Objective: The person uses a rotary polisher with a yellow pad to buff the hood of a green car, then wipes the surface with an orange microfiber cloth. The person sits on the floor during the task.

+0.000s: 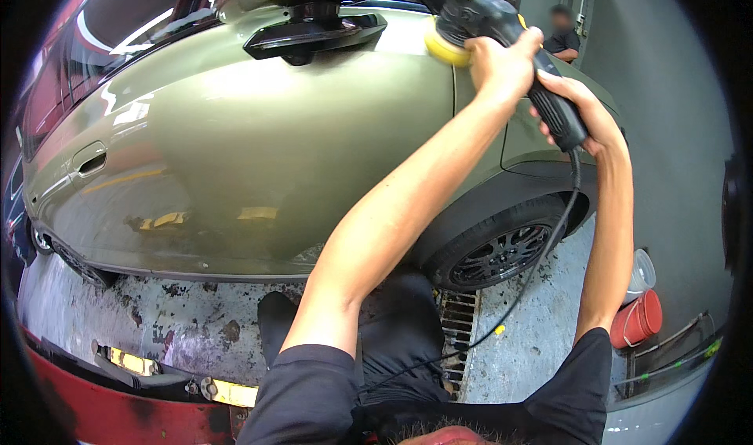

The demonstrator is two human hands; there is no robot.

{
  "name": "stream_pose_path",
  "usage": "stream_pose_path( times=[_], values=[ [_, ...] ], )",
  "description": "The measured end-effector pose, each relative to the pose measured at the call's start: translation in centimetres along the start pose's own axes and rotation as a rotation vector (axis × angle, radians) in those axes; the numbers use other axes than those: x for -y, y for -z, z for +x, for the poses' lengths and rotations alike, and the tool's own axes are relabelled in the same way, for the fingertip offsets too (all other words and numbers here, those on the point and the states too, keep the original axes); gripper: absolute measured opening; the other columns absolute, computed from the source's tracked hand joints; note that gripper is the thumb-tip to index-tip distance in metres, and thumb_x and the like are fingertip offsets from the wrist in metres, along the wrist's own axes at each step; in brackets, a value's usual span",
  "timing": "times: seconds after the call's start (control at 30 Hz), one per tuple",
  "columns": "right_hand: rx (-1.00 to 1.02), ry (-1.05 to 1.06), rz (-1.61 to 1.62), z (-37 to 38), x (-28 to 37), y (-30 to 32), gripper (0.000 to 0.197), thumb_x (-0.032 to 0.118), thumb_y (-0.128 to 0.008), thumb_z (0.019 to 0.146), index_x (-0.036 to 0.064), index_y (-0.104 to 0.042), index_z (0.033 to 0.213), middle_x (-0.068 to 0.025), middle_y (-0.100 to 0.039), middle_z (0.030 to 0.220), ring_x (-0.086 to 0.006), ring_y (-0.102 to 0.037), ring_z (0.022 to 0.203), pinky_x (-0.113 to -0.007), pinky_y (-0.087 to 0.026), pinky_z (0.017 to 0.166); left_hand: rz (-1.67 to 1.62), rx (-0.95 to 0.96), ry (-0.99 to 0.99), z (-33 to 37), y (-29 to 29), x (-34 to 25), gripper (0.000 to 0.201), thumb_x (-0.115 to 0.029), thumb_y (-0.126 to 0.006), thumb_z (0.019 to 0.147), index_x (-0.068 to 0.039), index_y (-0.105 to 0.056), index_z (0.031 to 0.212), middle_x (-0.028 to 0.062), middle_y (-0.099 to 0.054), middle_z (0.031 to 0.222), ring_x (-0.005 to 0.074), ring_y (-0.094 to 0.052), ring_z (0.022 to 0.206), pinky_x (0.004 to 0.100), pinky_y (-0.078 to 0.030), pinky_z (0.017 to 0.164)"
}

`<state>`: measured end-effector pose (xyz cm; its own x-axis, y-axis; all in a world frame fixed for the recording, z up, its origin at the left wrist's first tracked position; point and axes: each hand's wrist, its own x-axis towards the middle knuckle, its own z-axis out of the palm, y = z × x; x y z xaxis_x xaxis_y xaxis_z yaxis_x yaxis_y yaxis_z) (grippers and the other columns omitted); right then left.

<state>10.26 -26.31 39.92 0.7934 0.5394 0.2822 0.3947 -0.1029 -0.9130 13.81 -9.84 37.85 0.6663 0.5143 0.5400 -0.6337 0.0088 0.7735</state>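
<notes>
Both my hands are on a black corded car polisher point(558, 116). My left hand point(502, 65) wraps round its body close to the head, and my right hand point(584, 108) grips the rear of the handle. Its round yellow foam pad point(447, 47) is at the olive-green car's point(314, 155) upper side, by the seam between front door and fender; whether it touches the paint I cannot tell. The side mirror point(314, 33) juts out to the left of the pad. From the handle's end a black cord point(541, 253) hangs down past the front wheel point(502, 249) toward my legs.
A floor drain grate point(459, 327) runs beside my legs. A red bucket point(637, 319) and a clear one point(641, 275) stand by the grey wall at right. Behind me at lower left is a red surface point(133, 406) with yellow-marked black parts. Another person point(562, 33) is beyond the car.
</notes>
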Motion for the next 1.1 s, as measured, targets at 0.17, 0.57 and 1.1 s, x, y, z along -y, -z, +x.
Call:
stream_pose_path(
  times=[0.17, 0.57, 1.1],
  values=[
    [0.026, -0.019, -0.037, -0.9, 0.0, -0.7, 0.054, 0.049, -0.079, 0.099, 0.0014, -0.064, 0.119, -0.0094, -0.074, 0.086, -0.0123, -0.071, 0.059, -0.025, -0.059, 0.048, -0.011, 0.020, 0.033, -1.8, 2.0, -1.2, 0.053, -0.038, -0.088, 0.089, 0.009, -0.074, 0.109, 0.0182, -0.076, 0.107, 0.0233, -0.073, 0.096, 0.0406, -0.058, 0.090],
    [0.067, -0.005, -0.058, -2.2, 0.0, -2.3, 0.053, 0.048, -0.078, 0.100, 0.0009, -0.063, 0.119, -0.0094, -0.074, 0.087, -0.0124, -0.072, 0.059, -0.026, -0.061, 0.049, -0.038, 0.024, -0.055, -3.4, 4.3, -0.6, 0.051, -0.041, -0.086, 0.091, 0.006, -0.074, 0.107, 0.0153, -0.075, 0.103, 0.0205, -0.072, 0.094, 0.0406, -0.057, 0.090],
    [-0.133, 0.335, 0.273, -6.6, -16.0, -20.4, 0.035, 0.018, -0.080, 0.099, -0.0006, -0.063, 0.124, -0.0053, -0.072, 0.096, -0.0129, -0.068, 0.075, -0.029, -0.056, 0.069, 0.054, 0.158, -0.063, -11.9, 18.3, 3.2, 0.066, -0.027, -0.093, 0.082, 0.000, -0.059, 0.131, 0.0082, -0.068, 0.112, 0.0177, -0.066, 0.103, 0.0371, -0.057, 0.093]
  ],
)
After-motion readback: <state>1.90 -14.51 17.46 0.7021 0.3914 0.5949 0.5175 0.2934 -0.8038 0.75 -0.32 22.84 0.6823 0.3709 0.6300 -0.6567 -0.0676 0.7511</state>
